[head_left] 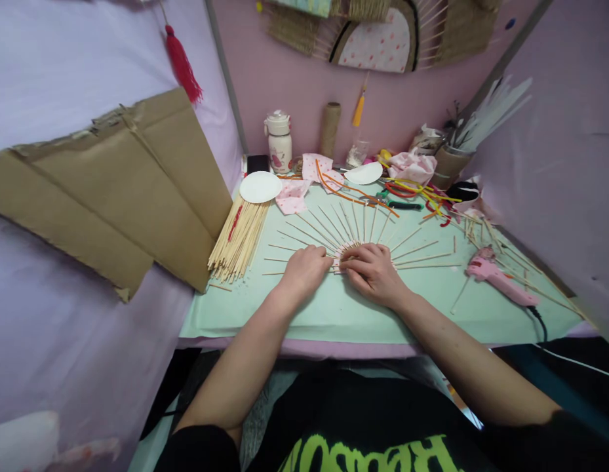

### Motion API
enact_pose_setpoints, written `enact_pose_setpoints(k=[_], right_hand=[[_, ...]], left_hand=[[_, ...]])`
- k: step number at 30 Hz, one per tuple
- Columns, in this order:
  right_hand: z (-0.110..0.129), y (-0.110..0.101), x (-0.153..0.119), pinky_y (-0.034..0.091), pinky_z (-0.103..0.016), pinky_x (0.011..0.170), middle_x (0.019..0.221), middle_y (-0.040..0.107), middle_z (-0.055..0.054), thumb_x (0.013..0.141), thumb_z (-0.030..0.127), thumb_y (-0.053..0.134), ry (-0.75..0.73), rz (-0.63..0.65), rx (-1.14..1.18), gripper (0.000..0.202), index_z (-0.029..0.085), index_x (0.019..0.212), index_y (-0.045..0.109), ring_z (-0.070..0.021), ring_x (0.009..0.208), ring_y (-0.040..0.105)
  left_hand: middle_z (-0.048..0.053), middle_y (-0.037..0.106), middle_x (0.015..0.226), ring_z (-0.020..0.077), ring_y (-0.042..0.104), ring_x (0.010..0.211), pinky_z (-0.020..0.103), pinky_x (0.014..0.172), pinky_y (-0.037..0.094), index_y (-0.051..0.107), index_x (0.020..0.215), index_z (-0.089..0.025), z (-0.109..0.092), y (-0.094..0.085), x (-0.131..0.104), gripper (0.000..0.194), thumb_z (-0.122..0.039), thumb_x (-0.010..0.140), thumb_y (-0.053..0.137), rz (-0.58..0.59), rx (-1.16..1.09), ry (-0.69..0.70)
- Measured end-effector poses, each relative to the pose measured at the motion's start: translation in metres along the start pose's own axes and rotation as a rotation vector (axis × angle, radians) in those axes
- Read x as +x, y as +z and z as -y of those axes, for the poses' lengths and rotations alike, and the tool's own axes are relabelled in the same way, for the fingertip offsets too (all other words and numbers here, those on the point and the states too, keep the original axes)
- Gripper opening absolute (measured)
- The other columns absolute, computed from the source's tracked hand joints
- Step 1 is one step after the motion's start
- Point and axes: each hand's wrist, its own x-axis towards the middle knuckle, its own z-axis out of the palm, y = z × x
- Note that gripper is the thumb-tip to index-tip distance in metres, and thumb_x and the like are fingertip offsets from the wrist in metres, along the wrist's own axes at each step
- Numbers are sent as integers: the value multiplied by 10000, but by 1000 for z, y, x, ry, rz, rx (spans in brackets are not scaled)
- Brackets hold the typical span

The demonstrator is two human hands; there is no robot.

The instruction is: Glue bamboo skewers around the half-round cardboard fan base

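Thin wooden sticks fan out in a half circle on the pale green table cover, joined around a small pink-patterned centre piece. My left hand lies at the left side of that centre, its fingers curled together over the inner stick ends; what it grips is hidden. On the right side, my right hand rests over the centre piece with bent fingers and its fingertips at the inner edge. A small gap separates the two hands.
Left of the fan lies a bundle of sticks under a white disc. A pink glue gun is at the right. Pliers, coloured pipe cleaners and patterned cloth lie behind. Cardboard leans at the left.
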Motion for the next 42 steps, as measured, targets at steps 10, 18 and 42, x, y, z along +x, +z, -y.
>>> enact_pose_setpoints(k=[10, 18, 42], right_hand=[[-2, 2, -1, 304, -448, 909, 1085, 731, -31, 937, 228, 551, -40, -32, -76, 187, 258, 921, 735, -237, 1038, 565], [-2, 1, -1, 296, -455, 932, 1145, 732, -19, 939, 241, 571, -43, -5, -128, 177, 271, 927, 746, -246, 1083, 554], [-2, -1, 0, 303, -460, 937, 1218, 710, -26, 949, 248, 557, -36, 28, -137, 191, 268, 934, 746, -255, 1141, 540]], left_hand=[[87, 661, 1028, 245, 570, 995, 339, 774, 405, 713, 1031, -192, 0, 1, 1, 244, -219, 982, 476, 3, 1, 2], [90, 662, 1032, 243, 566, 1007, 334, 784, 407, 713, 1031, -192, 0, 0, 1, 233, -217, 974, 488, 12, 4, 1], [91, 666, 1036, 252, 573, 1010, 345, 777, 406, 714, 1052, -192, -1, -1, 1, 242, -213, 974, 485, 4, 22, 12]])
